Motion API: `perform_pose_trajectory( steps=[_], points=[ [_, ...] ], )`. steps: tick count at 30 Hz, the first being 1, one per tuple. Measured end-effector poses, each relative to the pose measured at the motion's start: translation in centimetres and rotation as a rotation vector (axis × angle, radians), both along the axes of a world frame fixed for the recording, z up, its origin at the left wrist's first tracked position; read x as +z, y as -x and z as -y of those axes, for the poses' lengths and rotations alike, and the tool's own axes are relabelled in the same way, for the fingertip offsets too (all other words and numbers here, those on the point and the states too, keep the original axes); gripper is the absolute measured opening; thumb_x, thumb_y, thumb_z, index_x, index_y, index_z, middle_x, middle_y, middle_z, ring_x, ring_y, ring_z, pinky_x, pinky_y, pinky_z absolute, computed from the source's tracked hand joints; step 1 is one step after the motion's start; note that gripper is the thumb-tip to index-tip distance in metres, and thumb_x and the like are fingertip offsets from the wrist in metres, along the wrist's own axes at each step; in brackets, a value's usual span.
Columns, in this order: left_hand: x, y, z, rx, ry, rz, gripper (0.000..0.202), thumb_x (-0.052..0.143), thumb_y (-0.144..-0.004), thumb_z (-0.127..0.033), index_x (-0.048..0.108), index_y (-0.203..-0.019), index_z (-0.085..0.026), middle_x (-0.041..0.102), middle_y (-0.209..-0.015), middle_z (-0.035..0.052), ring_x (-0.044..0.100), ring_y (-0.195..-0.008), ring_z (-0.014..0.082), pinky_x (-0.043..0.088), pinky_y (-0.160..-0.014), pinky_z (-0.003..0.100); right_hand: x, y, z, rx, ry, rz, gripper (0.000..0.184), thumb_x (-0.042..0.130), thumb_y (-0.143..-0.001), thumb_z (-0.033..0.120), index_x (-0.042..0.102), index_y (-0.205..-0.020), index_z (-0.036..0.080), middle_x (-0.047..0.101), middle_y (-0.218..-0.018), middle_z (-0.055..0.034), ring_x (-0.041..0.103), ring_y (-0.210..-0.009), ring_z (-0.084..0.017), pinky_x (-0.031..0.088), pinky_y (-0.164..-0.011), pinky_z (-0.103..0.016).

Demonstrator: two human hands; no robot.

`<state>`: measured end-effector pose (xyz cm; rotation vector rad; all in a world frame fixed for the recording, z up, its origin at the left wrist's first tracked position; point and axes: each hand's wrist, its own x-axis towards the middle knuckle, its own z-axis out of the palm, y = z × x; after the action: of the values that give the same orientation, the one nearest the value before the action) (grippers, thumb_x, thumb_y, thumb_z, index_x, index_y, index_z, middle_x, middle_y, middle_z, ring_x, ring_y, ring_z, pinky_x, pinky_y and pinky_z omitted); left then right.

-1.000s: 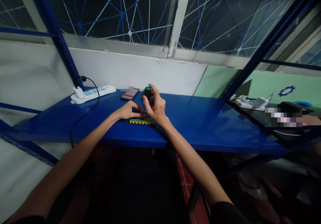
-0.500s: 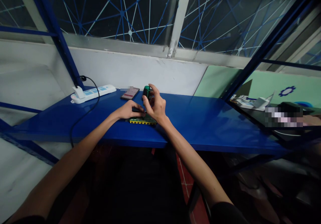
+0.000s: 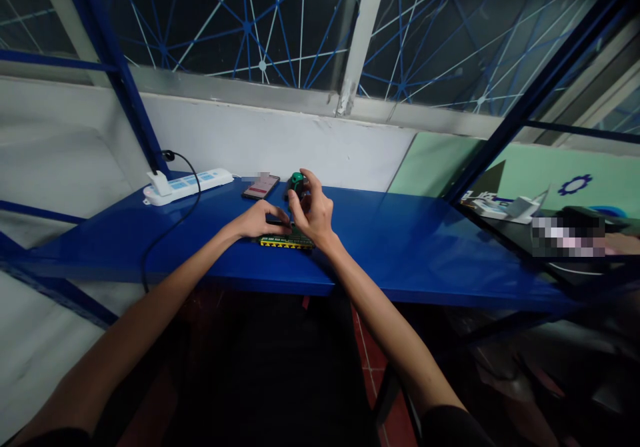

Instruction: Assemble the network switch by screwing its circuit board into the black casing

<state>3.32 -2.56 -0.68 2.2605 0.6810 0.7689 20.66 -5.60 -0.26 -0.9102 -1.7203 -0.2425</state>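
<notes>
The green tool (image 3: 297,183) has turned in the curled right hand (image 3: 315,213), looks stiff, best held by its fat top, while the left hand (image 3: 256,220) touches the yellow-edged board (image 3: 286,243), its grip hidden.

Dim o'all, wall (image 3: 280,140) behind R hand (image 3: 315,212) palest, faint sheen on desk (image 3: 400,240) to its rt, near-blk shadow below, pixelated patch (image 3: 567,237) far rt, edges stretched.

on the blue table (image 3: 395,247), the right hand (image 3: 315,212) holds a green-and-black screwdriver (image 3: 296,181) at twelve o'clock from a yellow-edged green board (image 3: 286,241); the left hand (image 3: 254,220) rests at the board. phone (image 3: 261,187) at eleven, white power strip (image 3: 213,179) at ten.
</notes>
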Motion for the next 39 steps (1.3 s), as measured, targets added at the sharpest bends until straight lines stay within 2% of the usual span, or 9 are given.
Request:
perform_pose_trajectory(
  steps=[14,22,29,39],
  points=[
    [0.31,0.09,0.09,-0.075,-0.025,-0.048,0.020,0.071,-0.080,-0.032,0.076,-0.092,-0.018,0.076,-0.092,0.0067,0.069,-0.091,0.0215,0.050,-0.090,0.037,0.06,-0.09,0.03,0.001,0.028,0.021,0.049,0.036,-0.097,0.040,0.033,-0.142,0.021,0.067,-0.100,-0.0067,0.058,-0.055,-0.011,0.048,-0.056,-0.029],
    [-0.01,-0.02,-0.05,0.002,0.012,0.002,0.022,0.078,-0.072,-0.033,0.076,-0.085,-0.016,0.076,-0.088,0.0075,0.069,-0.087,0.0224,0.051,-0.087,0.038,0.05,-0.03,-0.03,0.006,0.022,0.009,0.049,0.038,-0.097,0.041,0.034,-0.141,0.021,0.067,-0.101,-0.0070,0.057,-0.053,-0.010,0.046,-0.054,-0.028],
    [0.06,0.09,-0.12,-0.036,0.000,-0.019,0.020,0.076,-0.075,-0.032,0.076,-0.087,-0.016,0.076,-0.091,0.0071,0.069,-0.090,0.0227,0.050,-0.089,0.038,0.06,-0.09,0.01,-0.014,0.049,0.041,0.053,0.037,-0.097,0.039,0.028,-0.146,0.020,0.068,-0.100,-0.0074,0.057,-0.053,-0.010,0.046,-0.054,-0.029],
    [0.01,0.10,-0.16,-0.041,-0.006,-0.035,0.019,0.075,-0.076,-0.033,0.076,-0.086,-0.017,0.076,-0.088,0.0064,0.069,-0.087,0.0213,0.051,-0.087,0.036,0.25,-0.02,0.22,-0.019,0.023,0.035,0.048,0.034,-0.098,0.042,0.034,-0.141,0.020,0.069,-0.098,-0.0076,0.057,-0.051,-0.010,0.046,-0.053,-0.029]
  ],
)
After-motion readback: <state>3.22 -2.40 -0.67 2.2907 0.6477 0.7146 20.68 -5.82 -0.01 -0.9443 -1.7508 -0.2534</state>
